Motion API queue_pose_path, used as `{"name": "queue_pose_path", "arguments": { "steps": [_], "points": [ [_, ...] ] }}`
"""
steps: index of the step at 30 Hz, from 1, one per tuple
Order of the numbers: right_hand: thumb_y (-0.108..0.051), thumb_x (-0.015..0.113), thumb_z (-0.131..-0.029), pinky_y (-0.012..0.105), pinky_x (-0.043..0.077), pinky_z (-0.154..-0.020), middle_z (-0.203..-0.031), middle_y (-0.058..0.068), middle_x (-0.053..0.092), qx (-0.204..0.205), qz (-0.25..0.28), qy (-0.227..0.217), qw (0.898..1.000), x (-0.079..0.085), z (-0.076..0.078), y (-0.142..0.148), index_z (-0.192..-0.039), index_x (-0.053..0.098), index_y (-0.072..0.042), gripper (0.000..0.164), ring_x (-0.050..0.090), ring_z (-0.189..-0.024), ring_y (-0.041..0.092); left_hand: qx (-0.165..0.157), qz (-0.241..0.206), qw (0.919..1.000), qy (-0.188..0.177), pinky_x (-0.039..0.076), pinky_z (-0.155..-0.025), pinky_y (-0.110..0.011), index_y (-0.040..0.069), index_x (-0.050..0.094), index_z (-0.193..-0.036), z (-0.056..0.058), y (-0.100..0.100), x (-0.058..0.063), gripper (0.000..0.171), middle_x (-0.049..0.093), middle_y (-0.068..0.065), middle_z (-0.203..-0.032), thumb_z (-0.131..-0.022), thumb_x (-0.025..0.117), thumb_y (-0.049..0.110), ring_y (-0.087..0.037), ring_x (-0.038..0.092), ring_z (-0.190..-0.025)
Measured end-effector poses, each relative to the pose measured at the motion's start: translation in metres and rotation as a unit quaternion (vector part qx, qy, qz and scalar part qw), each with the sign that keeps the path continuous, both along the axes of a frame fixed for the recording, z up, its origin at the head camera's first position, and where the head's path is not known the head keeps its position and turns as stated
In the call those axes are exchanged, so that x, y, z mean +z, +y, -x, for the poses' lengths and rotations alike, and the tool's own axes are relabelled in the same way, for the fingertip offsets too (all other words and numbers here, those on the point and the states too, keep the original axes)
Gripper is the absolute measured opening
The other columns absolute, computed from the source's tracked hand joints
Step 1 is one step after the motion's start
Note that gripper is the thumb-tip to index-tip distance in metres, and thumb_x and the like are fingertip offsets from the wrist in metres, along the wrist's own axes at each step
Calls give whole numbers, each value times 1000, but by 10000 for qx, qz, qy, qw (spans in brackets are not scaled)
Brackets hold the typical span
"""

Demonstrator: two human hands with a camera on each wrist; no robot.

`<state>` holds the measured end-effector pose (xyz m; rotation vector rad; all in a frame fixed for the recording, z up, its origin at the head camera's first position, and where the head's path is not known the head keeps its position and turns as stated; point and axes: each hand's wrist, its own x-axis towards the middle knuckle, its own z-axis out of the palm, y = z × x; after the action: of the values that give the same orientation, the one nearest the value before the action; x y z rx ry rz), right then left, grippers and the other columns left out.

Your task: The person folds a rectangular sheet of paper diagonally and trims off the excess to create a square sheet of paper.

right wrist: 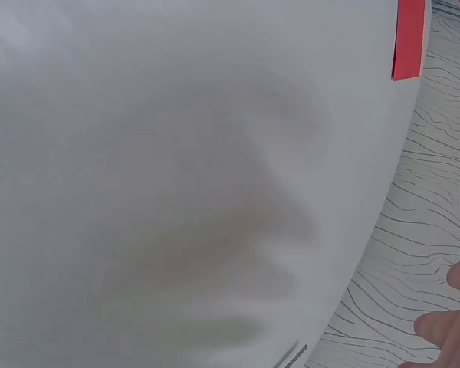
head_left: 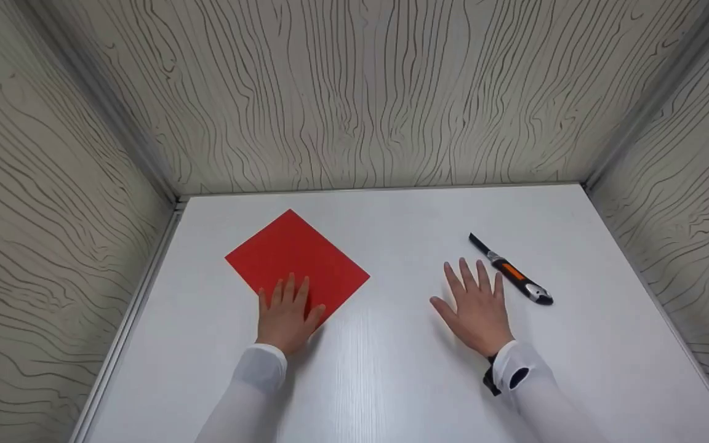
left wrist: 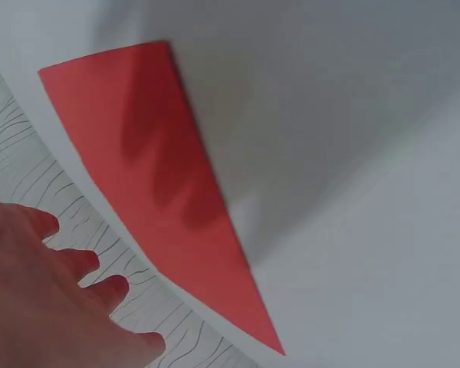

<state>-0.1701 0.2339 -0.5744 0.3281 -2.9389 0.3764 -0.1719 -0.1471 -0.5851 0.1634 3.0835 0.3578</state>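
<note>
A red square sheet of paper (head_left: 299, 246) lies on the left half of the white table, turned so one corner points away. Over its near corner is my left hand (head_left: 287, 317), palm down with spread fingers and holding nothing; its shadow falls across the red sheet (left wrist: 146, 169) in the left wrist view. To the right, my right hand (head_left: 480, 311) is also spread palm down over the table, empty. Just beyond its fingers, on the right, lies a black-and-orange utility knife (head_left: 517, 278), blade pointing away to the left. Whether either palm touches the surface, I cannot tell.
The white table (head_left: 385, 369) reaches back to a panel (head_left: 354, 92) with a wood-grain pattern. Similar side walls stand at left (head_left: 40, 246) and right (head_left: 687, 184), with metal strips along the corners. A dark band circles my right wrist.
</note>
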Motion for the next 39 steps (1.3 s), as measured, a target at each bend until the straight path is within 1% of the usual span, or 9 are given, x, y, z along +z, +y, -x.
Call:
{"name": "queue_pose_path", "arguments": {
  "steps": [5, 8, 10, 16, 21, 24, 30, 36, 39],
  "points": [
    [-61, 48, -102, 68, 3, -118, -164, 21, 29, 179, -24, -148, 9997, -7, -8, -9, -160, 36, -13, 77, 12, -152, 47, 125, 51, 9994, -312, 16, -121, -61, 17, 31, -162, -10, -1, -24, 94, 23, -16, -167, -85, 79, 43, -43, 20, -152],
    [-55, 56, -101, 68, 8, -118, -161, 21, 35, 328, -155, -259, 9990, -13, -15, -17, -158, 41, -11, 73, 20, -150, 48, 89, 74, 9995, -284, 24, -119, -60, 15, 33, -161, -19, 6, -34, 94, 26, -17, -166, -84, 81, 39, -44, 22, -151],
    [-51, 60, -100, 68, 13, -118, -158, 22, 40, 447, -264, -383, 9979, -18, -21, -24, -155, 44, -9, 72, 26, -148, 49, 58, 86, 9997, -222, 27, -118, -59, 14, 35, -160, -25, 15, -36, 94, 29, -18, -164, -83, 82, 38, -44, 25, -149],
    [-51, 59, -100, 63, 20, -119, -159, 20, 40, 765, -374, -972, 9916, -29, -37, -47, -156, 43, -10, 72, 29, -148, 46, -120, 150, 9998, 39, 34, -115, -57, 12, 42, -157, -43, 53, -32, 90, 38, -20, -157, -82, 84, 37, -45, 34, -143],
    [-51, 60, -99, 60, 22, -120, -160, 18, 39, 987, -284, -1127, 9883, -33, -41, -61, -157, 42, -10, 72, 30, -148, 44, -343, 507, 9980, 133, 38, -113, -56, 14, 42, -157, -55, 82, -33, 91, 42, -18, -154, -80, 84, 41, -43, 39, -140],
    [-50, 62, -98, 59, 23, -120, -161, 17, 38, 1049, -232, -1170, 9873, -33, -40, -65, -156, 42, -9, 74, 29, -149, 43, -536, 641, 9965, 28, 37, -114, -55, 16, 42, -157, -62, 97, -32, 88, 43, -17, -154, -84, 80, 46, -42, 40, -139],
    [-49, 66, -95, 58, 24, -120, -161, 19, 36, 1018, -279, -1204, 9871, -31, -36, -65, -156, 42, -6, 78, 28, -149, 43, -868, 604, 9938, -335, 34, -115, -54, 20, 41, -159, -71, 124, -24, 81, 42, -14, -155, -91, 71, 53, -38, 38, -141],
    [-51, 69, -93, 60, 33, -115, -160, 24, 35, 725, -465, -1131, 9898, -31, -34, -55, -154, 43, -2, 83, 29, -147, 46, -1274, 743, 9879, -485, 37, -113, -53, 22, 42, -158, -76, 143, -20, 72, 43, -13, -153, -97, 61, 54, -33, 39, -139],
    [-53, 70, -91, 62, 35, -112, -159, 26, 34, 603, -540, -1133, 9903, -33, -33, -47, -154, 43, -3, 85, 29, -146, 48, -1390, 672, 9862, -602, 36, -114, -53, 24, 41, -159, -78, 147, -17, 74, 43, -11, -154, -96, 63, 55, -32, 40, -139]
  ]
}}
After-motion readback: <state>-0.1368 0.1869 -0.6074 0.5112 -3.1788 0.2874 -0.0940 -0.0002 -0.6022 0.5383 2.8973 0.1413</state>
